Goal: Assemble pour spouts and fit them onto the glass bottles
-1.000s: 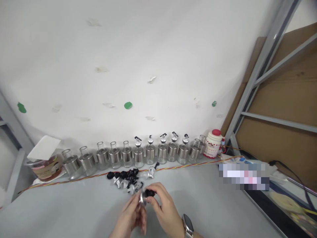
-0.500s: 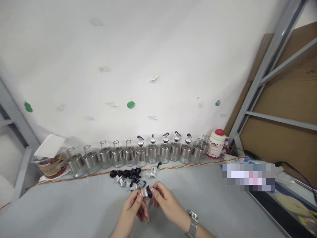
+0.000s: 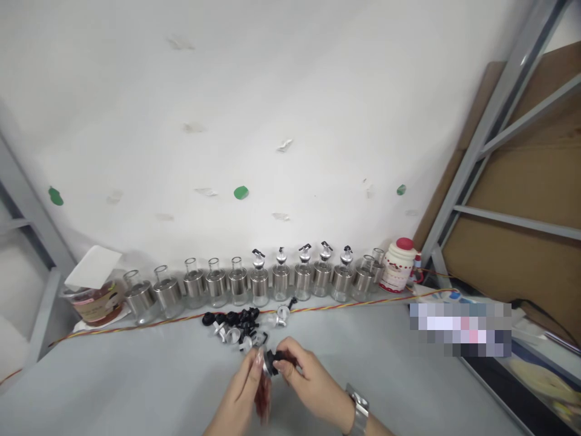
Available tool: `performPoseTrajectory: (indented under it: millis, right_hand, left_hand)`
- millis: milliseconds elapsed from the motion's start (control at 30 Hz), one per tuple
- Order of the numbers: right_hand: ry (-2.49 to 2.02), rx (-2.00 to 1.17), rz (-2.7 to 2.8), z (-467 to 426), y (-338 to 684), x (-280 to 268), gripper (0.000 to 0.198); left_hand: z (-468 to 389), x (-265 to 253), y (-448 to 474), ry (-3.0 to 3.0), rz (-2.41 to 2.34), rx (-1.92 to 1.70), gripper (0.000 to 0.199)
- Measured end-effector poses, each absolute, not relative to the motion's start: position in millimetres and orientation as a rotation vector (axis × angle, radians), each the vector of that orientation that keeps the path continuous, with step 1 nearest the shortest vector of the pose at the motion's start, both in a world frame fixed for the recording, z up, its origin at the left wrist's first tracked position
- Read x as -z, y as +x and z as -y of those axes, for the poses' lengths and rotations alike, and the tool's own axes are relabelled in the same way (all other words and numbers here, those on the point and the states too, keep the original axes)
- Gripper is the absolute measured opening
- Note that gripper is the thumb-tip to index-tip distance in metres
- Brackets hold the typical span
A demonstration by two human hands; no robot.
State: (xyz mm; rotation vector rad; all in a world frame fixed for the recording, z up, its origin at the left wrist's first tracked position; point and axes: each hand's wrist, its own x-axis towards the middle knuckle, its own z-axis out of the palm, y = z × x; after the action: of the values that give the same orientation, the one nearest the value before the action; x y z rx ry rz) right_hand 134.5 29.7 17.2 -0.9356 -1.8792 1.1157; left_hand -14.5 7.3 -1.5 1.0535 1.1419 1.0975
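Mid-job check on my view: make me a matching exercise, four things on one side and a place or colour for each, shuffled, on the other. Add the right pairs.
Things:
1. Stopper
2. Watch
3. Cord
4. Jug

Places and colours:
A. On the right wrist
B. At the right end of the row of bottles
C. Held between the left hand and the right hand
D. Red and yellow

Right pairs:
1-C
2-A
3-D
4-B
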Motion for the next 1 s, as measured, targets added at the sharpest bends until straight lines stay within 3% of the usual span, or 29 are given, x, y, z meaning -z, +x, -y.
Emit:
performPoseTrajectory:
  millis: [167,700,833,1000]
  right_hand:
    - [-0.95,-1.087,1.956,-26,133,-15,0.015]
    - [-1.037,-0.534,2.097,-20,118,8,0.018]
    - [-1.04,-0.61,2.008,-17,114,12,0.02]
    - [-0.988,-0.963,1.852,-21,117,-1,0.03]
  left_hand:
    - [-3,4,-14,1.282,-1.191,-1.107,0.041]
    - [2,18,-4,1.203,-1.207,-1.145,0.046]
    - [0,15,-7,1.318,-1.251,-1.171,0.041]
    - [-6,-4,-25,1.638,-1.304,-0.994,0.031]
